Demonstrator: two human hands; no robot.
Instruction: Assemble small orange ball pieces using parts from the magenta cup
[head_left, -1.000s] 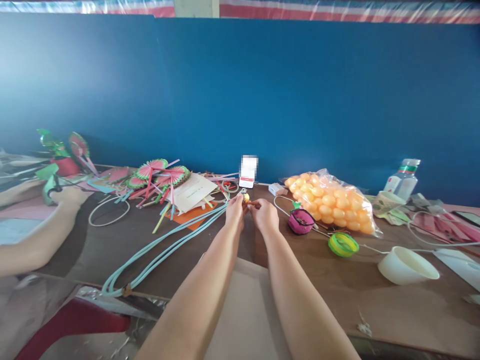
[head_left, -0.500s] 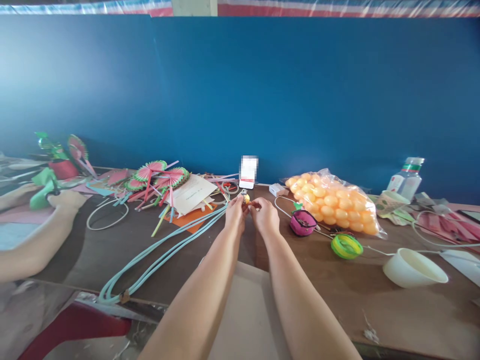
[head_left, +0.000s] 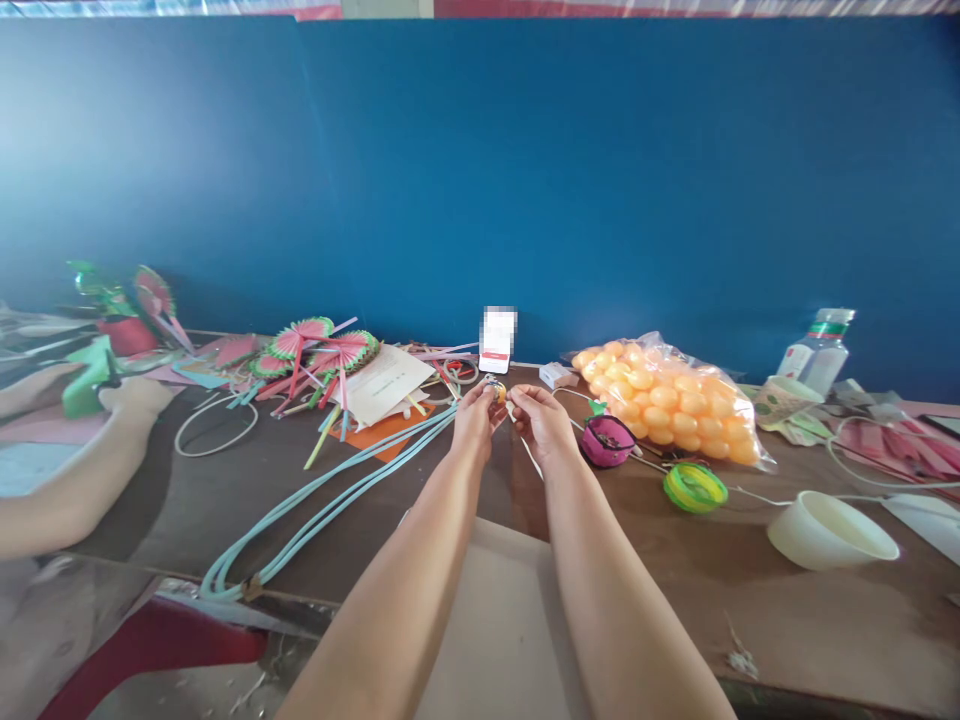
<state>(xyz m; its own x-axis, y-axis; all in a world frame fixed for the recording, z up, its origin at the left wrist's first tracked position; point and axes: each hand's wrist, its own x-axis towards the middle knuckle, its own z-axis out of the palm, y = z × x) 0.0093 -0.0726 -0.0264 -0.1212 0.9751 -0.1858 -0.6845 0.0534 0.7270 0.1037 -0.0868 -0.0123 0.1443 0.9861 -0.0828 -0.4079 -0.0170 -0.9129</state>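
Over the middle of the table my left hand (head_left: 474,420) is closed on a small orange ball-like piece (head_left: 500,394) with a dark and silvery top. My right hand (head_left: 543,422) is beside it, thumb and fingertips pinched on a thin white cord (head_left: 531,456) that hangs down between the hands. Whether the cord is joined to the orange piece I cannot tell; the fingers cover that spot. Just beyond my hands a phone (head_left: 496,340) leans upright with its screen lit. To the right lies a small purple bowl-shaped pouch (head_left: 606,441) with small bits inside.
Pale blue tubes (head_left: 330,485) loop across the left. Paper fans (head_left: 322,350) and a white sheet (head_left: 381,385) lie behind them. At right are a bag of orange balls (head_left: 675,405), a yellow-green coil (head_left: 694,488) and a white cup (head_left: 832,530). A co-worker's arm (head_left: 82,470) holds green material (head_left: 90,375).
My right hand has moved slightly away from my left, and the white cord now shows below its fingers. The left hand still grips the orange piece. The view has tilted slightly.
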